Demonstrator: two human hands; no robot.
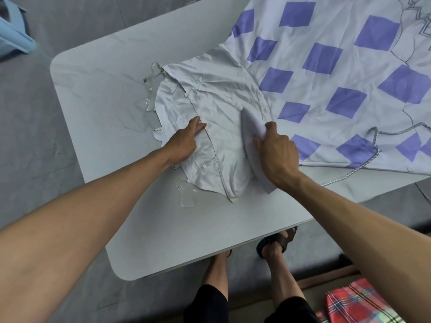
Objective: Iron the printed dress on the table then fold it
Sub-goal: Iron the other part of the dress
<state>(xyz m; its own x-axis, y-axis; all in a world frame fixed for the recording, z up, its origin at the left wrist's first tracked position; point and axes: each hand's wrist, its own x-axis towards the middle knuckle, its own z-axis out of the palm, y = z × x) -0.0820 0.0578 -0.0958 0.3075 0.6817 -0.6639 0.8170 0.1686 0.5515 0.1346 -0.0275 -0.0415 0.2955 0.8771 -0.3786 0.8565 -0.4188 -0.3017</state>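
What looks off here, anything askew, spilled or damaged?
No spill or damage visible. Two oddities: the cord of the iron trails across the dress's printed skirt, where it could snag or drag the cloth, and the white bodice is heavily creased. The left hand presses the bodice flat; the right hand grips the iron.

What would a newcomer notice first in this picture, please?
The dress with purple squares spreads over the right half of the table. At the centre, the right hand grips a pale iron on its white bodice, while the left hand presses the bodice flat beside it.
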